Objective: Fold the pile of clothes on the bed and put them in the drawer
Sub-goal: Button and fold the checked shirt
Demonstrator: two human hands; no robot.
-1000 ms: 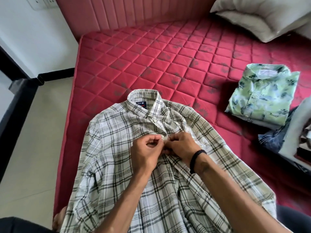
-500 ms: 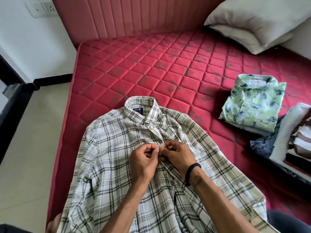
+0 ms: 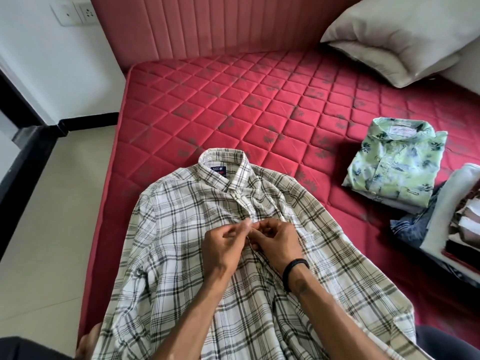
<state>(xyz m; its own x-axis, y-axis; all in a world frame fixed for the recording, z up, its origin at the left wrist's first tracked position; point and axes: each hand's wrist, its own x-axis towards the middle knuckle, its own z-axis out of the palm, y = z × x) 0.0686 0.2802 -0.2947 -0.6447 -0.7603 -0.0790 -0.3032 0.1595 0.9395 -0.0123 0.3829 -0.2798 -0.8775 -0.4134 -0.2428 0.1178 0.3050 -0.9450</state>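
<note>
A white and olive plaid shirt (image 3: 181, 245) lies face up on the red quilted mattress (image 3: 233, 105), collar pointing away from me. My left hand (image 3: 223, 245) and my right hand (image 3: 275, 240) meet at the button placket on its chest. Each hand pinches one edge of the placket between thumb and fingertips. A black band circles my right wrist. At the right, a folded green floral shirt (image 3: 397, 162) rests on the mattress. Beside it, at the right edge, sits a pile of other clothes (image 3: 446, 219), partly cut off by the frame.
A grey pillow (image 3: 405, 35) leans against the padded pink headboard (image 3: 220, 24) at the back right. Pale tiled floor (image 3: 52, 216) runs along the mattress's left side, bounded by a black frame (image 3: 23, 157). A wall socket (image 3: 75, 13) is at top left.
Both hands stay at the placket and have shifted slightly down the shirt front. The camera has tilted up, so more headboard and pillow show.
</note>
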